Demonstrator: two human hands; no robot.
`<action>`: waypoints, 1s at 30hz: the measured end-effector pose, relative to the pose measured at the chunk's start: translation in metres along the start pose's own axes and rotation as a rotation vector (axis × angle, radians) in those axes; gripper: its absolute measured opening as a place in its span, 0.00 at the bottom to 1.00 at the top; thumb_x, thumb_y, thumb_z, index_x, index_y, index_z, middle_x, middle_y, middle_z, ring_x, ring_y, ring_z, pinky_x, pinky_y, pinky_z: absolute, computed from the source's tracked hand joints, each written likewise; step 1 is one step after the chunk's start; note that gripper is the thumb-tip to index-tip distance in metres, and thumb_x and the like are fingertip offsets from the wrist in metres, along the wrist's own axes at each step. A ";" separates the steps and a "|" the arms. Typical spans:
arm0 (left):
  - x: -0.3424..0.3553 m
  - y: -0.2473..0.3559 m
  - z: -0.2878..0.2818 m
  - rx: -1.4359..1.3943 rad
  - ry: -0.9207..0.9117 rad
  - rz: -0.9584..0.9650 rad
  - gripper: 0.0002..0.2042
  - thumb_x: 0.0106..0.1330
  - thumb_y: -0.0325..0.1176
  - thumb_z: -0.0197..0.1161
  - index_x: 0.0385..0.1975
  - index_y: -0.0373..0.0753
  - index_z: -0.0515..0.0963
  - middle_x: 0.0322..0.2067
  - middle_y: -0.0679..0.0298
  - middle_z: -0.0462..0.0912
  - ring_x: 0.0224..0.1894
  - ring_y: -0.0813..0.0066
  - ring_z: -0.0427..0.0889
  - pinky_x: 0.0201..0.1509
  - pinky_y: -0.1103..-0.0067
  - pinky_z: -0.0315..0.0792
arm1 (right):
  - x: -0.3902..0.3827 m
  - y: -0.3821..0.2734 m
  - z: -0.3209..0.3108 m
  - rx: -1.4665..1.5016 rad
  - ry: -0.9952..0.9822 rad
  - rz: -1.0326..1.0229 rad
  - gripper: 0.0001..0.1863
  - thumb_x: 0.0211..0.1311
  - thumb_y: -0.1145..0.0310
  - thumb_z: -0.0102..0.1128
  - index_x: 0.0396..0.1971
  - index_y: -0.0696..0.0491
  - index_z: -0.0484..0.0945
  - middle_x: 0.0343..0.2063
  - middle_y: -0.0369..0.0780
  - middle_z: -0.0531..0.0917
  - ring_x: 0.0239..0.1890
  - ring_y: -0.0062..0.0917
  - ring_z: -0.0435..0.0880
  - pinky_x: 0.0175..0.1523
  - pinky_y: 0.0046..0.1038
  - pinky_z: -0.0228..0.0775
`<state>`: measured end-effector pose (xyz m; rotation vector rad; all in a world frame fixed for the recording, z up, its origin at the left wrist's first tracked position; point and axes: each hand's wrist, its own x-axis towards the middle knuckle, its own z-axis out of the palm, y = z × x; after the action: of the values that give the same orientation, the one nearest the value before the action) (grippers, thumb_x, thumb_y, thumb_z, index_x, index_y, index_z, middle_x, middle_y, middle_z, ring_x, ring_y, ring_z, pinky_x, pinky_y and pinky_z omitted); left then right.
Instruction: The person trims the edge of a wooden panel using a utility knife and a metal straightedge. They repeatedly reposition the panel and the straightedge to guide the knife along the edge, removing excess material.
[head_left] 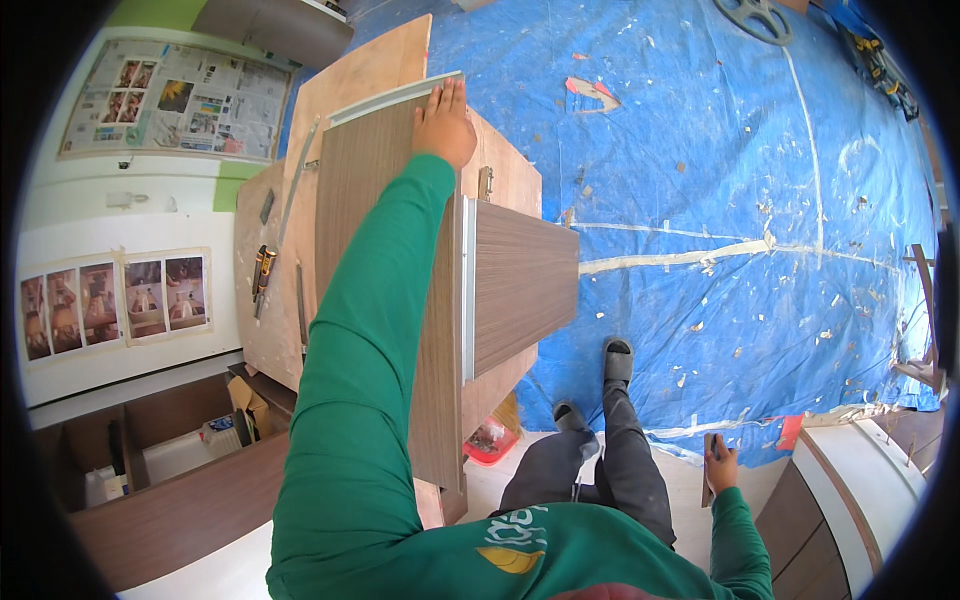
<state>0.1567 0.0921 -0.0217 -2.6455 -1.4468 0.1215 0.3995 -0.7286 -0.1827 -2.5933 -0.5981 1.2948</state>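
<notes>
My left hand [445,128] lies flat with its fingers stretched out on the far end of a long brown wood-grain panel [365,190]. A pale metal strip [390,98] runs along that far edge, partly under my fingertips. Beside the panel, to the right, is a second wood-grain panel [525,285] with a light metal rail [468,290] along its left edge. Low on my right side, my right hand [720,468] is closed around a narrow brown strip [708,485]; its full shape is hidden by the hand.
The panels lie on a plywood worktop [508,165], where a yellow-and-black tool [263,275] rests at the left. A brown drawer unit [180,520] stands lower left. Blue sheeting [700,180] with scraps covers the floor. A red tray [490,440] sits below the worktop.
</notes>
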 end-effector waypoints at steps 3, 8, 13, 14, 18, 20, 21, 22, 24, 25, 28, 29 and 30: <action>-0.016 0.009 -0.004 0.160 -0.030 0.010 0.33 0.79 0.39 0.47 0.82 0.40 0.52 0.84 0.60 0.48 0.84 0.59 0.49 0.83 0.53 0.51 | -0.001 0.013 0.009 0.008 -0.010 0.001 0.31 0.68 0.67 0.67 0.71 0.50 0.75 0.50 0.52 0.78 0.51 0.48 0.83 0.58 0.42 0.76; -0.029 0.022 -0.021 0.367 -0.100 0.002 0.35 0.77 0.39 0.48 0.83 0.39 0.50 0.84 0.61 0.46 0.85 0.57 0.47 0.83 0.52 0.50 | 0.008 0.027 0.019 0.037 -0.016 -0.005 0.31 0.69 0.66 0.68 0.72 0.50 0.75 0.50 0.54 0.78 0.50 0.49 0.83 0.58 0.42 0.77; -0.009 0.030 -0.042 0.468 -0.079 -0.013 0.36 0.77 0.44 0.51 0.83 0.42 0.50 0.84 0.60 0.45 0.85 0.58 0.46 0.83 0.50 0.49 | 0.022 0.028 0.023 0.007 -0.003 -0.031 0.32 0.69 0.65 0.68 0.72 0.49 0.75 0.51 0.54 0.77 0.50 0.50 0.83 0.57 0.42 0.77; -0.004 0.028 -0.040 0.468 -0.077 -0.002 0.37 0.77 0.44 0.51 0.83 0.43 0.50 0.84 0.60 0.45 0.85 0.58 0.46 0.84 0.50 0.48 | 0.026 0.024 0.021 0.014 -0.018 -0.016 0.32 0.69 0.65 0.68 0.72 0.49 0.75 0.51 0.54 0.77 0.50 0.50 0.83 0.57 0.42 0.77; -0.001 0.012 -0.027 0.242 -0.101 -0.015 0.38 0.76 0.41 0.49 0.84 0.43 0.46 0.85 0.61 0.42 0.85 0.57 0.43 0.85 0.51 0.45 | 0.038 0.001 0.020 0.063 -0.063 -0.027 0.32 0.69 0.65 0.68 0.72 0.49 0.75 0.51 0.54 0.78 0.51 0.49 0.83 0.58 0.42 0.76; -0.007 0.007 -0.020 0.099 -0.107 -0.043 0.38 0.76 0.40 0.48 0.84 0.43 0.44 0.85 0.62 0.41 0.86 0.57 0.42 0.85 0.52 0.43 | 0.040 -0.012 0.022 0.065 -0.064 -0.029 0.32 0.68 0.66 0.67 0.72 0.49 0.74 0.50 0.54 0.78 0.51 0.49 0.83 0.59 0.42 0.76; -0.011 0.011 -0.016 0.066 -0.100 -0.049 0.38 0.76 0.40 0.47 0.84 0.43 0.44 0.85 0.62 0.41 0.86 0.57 0.42 0.85 0.52 0.43 | 0.041 -0.010 0.024 0.066 -0.058 -0.025 0.32 0.68 0.66 0.67 0.72 0.49 0.74 0.50 0.54 0.78 0.51 0.49 0.83 0.59 0.42 0.76; -0.013 0.013 -0.013 0.033 -0.093 -0.055 0.38 0.76 0.40 0.47 0.84 0.43 0.44 0.85 0.61 0.41 0.86 0.57 0.42 0.85 0.53 0.43 | 0.042 -0.009 0.027 0.075 -0.063 -0.028 0.32 0.68 0.66 0.67 0.72 0.49 0.74 0.50 0.53 0.78 0.52 0.49 0.83 0.60 0.42 0.76; -0.017 0.011 -0.013 0.008 -0.103 -0.056 0.37 0.77 0.41 0.47 0.84 0.42 0.45 0.85 0.61 0.42 0.86 0.57 0.41 0.86 0.53 0.42 | 0.047 -0.012 0.031 0.088 -0.071 -0.038 0.32 0.68 0.66 0.68 0.73 0.48 0.74 0.50 0.53 0.78 0.52 0.48 0.83 0.60 0.42 0.76; -0.018 0.010 -0.014 -0.004 -0.107 -0.060 0.37 0.77 0.41 0.46 0.84 0.42 0.45 0.85 0.61 0.42 0.86 0.57 0.41 0.86 0.53 0.42 | 0.048 -0.015 0.030 0.070 -0.075 -0.027 0.32 0.69 0.65 0.68 0.73 0.48 0.75 0.51 0.53 0.78 0.53 0.47 0.83 0.61 0.41 0.75; -0.002 0.011 -0.011 -0.093 -0.049 -0.137 0.35 0.79 0.46 0.44 0.84 0.42 0.47 0.85 0.59 0.42 0.86 0.55 0.41 0.86 0.53 0.38 | 0.047 -0.026 0.024 0.024 -0.090 -0.003 0.31 0.70 0.62 0.68 0.72 0.48 0.75 0.53 0.52 0.78 0.54 0.45 0.83 0.62 0.40 0.75; 0.003 0.007 -0.008 -0.146 -0.024 -0.158 0.36 0.80 0.49 0.43 0.84 0.42 0.47 0.85 0.59 0.43 0.86 0.55 0.40 0.86 0.53 0.37 | 0.047 -0.027 0.022 0.024 -0.093 0.006 0.31 0.70 0.62 0.68 0.72 0.47 0.75 0.53 0.52 0.78 0.54 0.45 0.83 0.62 0.40 0.75; 0.009 0.005 -0.004 -0.203 0.001 -0.175 0.36 0.81 0.52 0.41 0.84 0.42 0.48 0.85 0.58 0.43 0.86 0.54 0.40 0.86 0.53 0.36 | 0.048 -0.027 0.019 0.023 -0.093 0.019 0.31 0.70 0.63 0.68 0.72 0.47 0.75 0.53 0.52 0.78 0.54 0.45 0.83 0.63 0.40 0.75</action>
<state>0.1659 0.0968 -0.0187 -2.6526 -1.7693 -0.0463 0.4031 -0.6836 -0.2196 -2.5372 -0.5720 1.4265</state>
